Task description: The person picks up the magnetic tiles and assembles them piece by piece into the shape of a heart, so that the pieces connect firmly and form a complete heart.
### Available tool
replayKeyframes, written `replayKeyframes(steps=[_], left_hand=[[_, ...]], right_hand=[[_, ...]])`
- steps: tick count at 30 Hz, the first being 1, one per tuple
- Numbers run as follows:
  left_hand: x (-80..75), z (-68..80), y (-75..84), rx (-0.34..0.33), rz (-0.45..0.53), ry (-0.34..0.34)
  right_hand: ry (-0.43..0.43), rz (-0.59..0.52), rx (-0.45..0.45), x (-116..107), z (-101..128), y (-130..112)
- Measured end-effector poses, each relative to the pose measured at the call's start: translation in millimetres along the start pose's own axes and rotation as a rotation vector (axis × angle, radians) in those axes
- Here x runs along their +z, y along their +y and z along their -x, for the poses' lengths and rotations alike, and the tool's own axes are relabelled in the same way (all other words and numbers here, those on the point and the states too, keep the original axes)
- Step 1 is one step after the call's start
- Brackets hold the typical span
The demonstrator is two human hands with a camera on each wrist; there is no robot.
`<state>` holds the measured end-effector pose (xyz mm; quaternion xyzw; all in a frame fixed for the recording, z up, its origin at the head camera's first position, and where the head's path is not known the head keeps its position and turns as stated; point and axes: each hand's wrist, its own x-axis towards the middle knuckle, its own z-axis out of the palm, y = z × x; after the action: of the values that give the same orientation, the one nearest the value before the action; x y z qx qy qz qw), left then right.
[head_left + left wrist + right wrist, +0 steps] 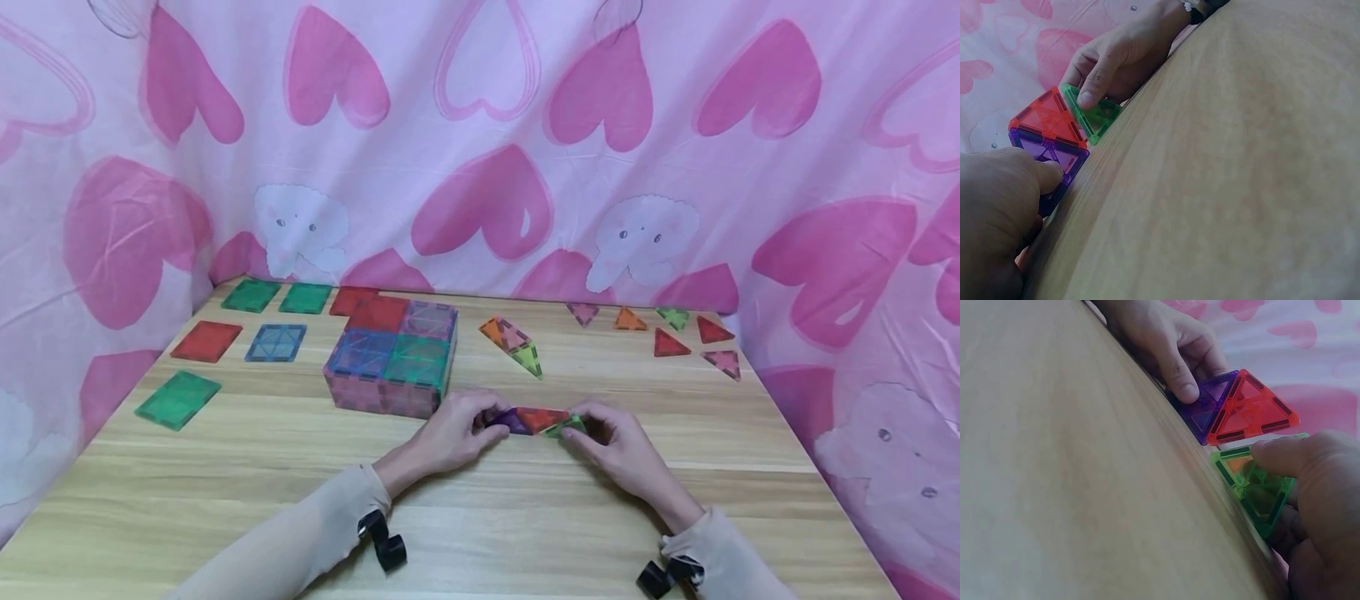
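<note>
The left hand (450, 437) pinches the purple tile (512, 421), the right hand (618, 446) pinches the green tile (564, 428); the red tile (542, 417) lies between them, the row running left-right.

tile box (392, 358) left of hands, bare table (525, 533) nearer

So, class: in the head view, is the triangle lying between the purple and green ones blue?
No, the middle triangle is red-orange, joined to the purple triangle under the left hand and the green triangle under the right hand.
</note>
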<state>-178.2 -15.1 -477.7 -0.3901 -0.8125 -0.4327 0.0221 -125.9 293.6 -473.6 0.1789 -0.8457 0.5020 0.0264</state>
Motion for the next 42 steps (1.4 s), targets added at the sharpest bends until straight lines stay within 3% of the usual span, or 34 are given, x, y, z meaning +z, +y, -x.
replayKeyframes(steps=[17, 22, 33, 42], left_hand=[[-1.0, 1.4, 0.6, 0.007, 0.035, 0.001], [-0.3, -1.1, -0.4, 0.001, 0.052, 0.012], [0.6, -0.9, -0.1, -0.008, 0.033, 0.008], [1.6, -0.5, 0.3, -0.007, 0.038, 0.002]], right_hand=[[-0.008, 0.048, 0.008, -0.9, -0.9, -2.0], [0.066, 0.113, 0.017, -18.9, 1.9, 6.6], [0.34, 0.266, 0.108, -67.9, 22.4, 36.0], [0.365, 0.265, 0.089, -62.7, 6.4, 39.6]])
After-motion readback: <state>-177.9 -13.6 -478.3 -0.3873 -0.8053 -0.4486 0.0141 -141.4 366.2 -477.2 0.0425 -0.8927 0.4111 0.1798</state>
